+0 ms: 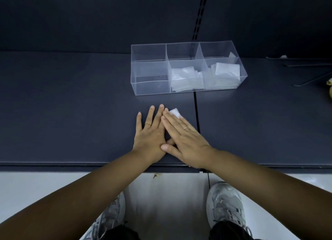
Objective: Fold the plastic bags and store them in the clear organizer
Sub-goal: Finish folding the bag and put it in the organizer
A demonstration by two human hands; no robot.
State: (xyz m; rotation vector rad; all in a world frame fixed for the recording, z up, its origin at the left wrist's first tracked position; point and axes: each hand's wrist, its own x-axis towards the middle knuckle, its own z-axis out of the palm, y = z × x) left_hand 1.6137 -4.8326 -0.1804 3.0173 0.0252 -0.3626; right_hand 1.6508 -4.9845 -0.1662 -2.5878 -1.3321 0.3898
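Dark matte shelf surface across mid-frame. Left hand and right hand flat, fingers straight, gripping nothing — right overlapping left, pressing a small white folded plastic bag, one corner showing. Farther up, centre-right: clear six-cell plastic organizer, folded white bags in front middle and front right cells.

The shelf under both hands is a plain dark blue-grey, with no pattern. A white bag shows at the fingertips of the right hand. Each hand wears a thin gold ring: one on the left hand, one on the right. Beyond the hands, the box is clear and colourless, and the folded bags in it are milky white. Below the wrists, the floor is pale grey, the shoes light grey and white, the trousers black.
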